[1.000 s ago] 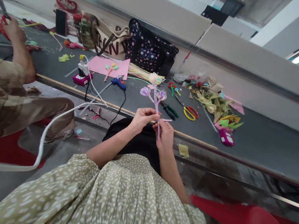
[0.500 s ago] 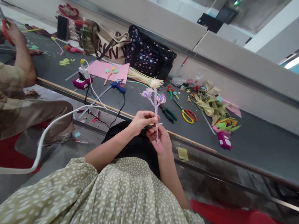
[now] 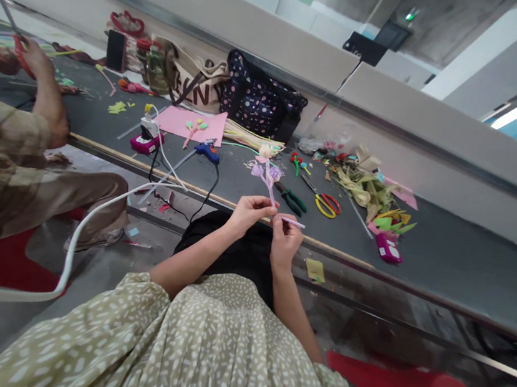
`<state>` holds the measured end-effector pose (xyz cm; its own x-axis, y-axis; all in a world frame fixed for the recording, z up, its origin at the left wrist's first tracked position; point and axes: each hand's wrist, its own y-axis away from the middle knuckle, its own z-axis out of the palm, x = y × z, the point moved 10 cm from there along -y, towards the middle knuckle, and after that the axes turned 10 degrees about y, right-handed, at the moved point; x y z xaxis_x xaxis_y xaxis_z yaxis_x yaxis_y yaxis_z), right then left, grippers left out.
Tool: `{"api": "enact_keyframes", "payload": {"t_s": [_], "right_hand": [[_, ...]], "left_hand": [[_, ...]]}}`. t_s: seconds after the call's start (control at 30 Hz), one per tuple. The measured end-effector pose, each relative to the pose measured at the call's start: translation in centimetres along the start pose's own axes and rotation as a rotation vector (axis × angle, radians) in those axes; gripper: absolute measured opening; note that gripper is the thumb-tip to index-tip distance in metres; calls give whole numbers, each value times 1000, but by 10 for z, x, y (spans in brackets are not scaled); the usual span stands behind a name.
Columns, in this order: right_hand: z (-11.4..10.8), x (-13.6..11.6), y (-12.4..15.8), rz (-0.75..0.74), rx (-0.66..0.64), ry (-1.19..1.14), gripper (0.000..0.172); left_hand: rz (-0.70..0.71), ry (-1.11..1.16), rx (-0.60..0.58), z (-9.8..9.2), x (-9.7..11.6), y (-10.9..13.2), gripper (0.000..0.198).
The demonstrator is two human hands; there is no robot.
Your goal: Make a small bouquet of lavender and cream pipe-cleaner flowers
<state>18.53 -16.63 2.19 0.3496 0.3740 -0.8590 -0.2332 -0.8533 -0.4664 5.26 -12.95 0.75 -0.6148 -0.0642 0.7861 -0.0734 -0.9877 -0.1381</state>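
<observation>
A craft flower sprig (image 3: 270,182) with a lavender stem, two purple blossoms and a cream one on top stands upright over the table's front edge. My left hand (image 3: 251,214) pinches its stem between thumb and fingers. Close beside it, my right hand (image 3: 285,244) is closed on a thin lavender strip (image 3: 293,221), whose end points to the right. Whether this strip is the stem's bent lower end or a separate piece, I cannot tell. Green-handled pliers (image 3: 292,199) lie just behind my right hand, with red-and-yellow-handled scissors (image 3: 327,205) to their right.
A blue glue gun (image 3: 208,149), pink sheet (image 3: 173,121) and pale strips (image 3: 251,136) lie on the table. Bags (image 3: 261,96) stand behind; dried leaves (image 3: 365,188) are heaped at right. A white cable (image 3: 95,214) hangs at left, near a co-worker's hand (image 3: 39,60) holding scissors.
My right hand has turned upright and its fingers have closed beside my left hand. The lavender piece that hung downward over its palm is gone from there; a strip now points right.
</observation>
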Motion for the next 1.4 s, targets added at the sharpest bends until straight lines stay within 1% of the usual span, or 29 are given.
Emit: {"api": "enact_keyframes", "payload": {"t_s": [0.1, 0.17, 0.3, 0.37, 0.47, 0.53, 0.73, 0.83, 0.9, 0.97, 1.1, 1.17, 1.27, 1.4], "right_hand": [[-6, -12, 2, -138, 65, 169, 18], [-6, -19, 3, -228, 84, 252, 17], [-2, -26, 6, -384, 76, 437, 17], [1, -28, 7, -434, 52, 521, 17], [4, -29, 8, -470, 21, 593, 18], [4, -29, 8, -469, 23, 605, 17], [3, -29, 7, -423, 29, 518, 13], [-2, -30, 6, -349, 69, 420, 13], [-5, -25, 3, -251, 89, 302, 14], [-4, -17, 0, -145, 73, 161, 15], [8, 5, -3, 74, -17, -169, 16], [14, 15, -3, 190, -55, -299, 15], [22, 26, -2, 348, -127, -408, 14], [39, 35, 8, 560, -296, -578, 14]], "left_hand": [[14, 8, 19, -2, 0, -1, 35], [23, 24, 37, -4, -1, -2, 33], [25, 49, 87, -9, -3, -2, 31], [25, 63, 104, -10, -3, -1, 31], [32, 78, 118, -11, -3, -1, 31], [38, 80, 127, -12, -2, -1, 30], [58, 60, 133, -14, 0, -1, 28], [77, 41, 127, -14, 4, 0, 27], [90, 33, 123, -13, 7, 0, 27], [100, 36, 111, -11, 10, 1, 27], [99, 47, 83, -7, 13, 1, 26], [90, 44, 67, -6, 14, 0, 26], [78, 46, 37, -5, 15, 0, 26], [66, 60, 3, -3, 16, 0, 29]]}}
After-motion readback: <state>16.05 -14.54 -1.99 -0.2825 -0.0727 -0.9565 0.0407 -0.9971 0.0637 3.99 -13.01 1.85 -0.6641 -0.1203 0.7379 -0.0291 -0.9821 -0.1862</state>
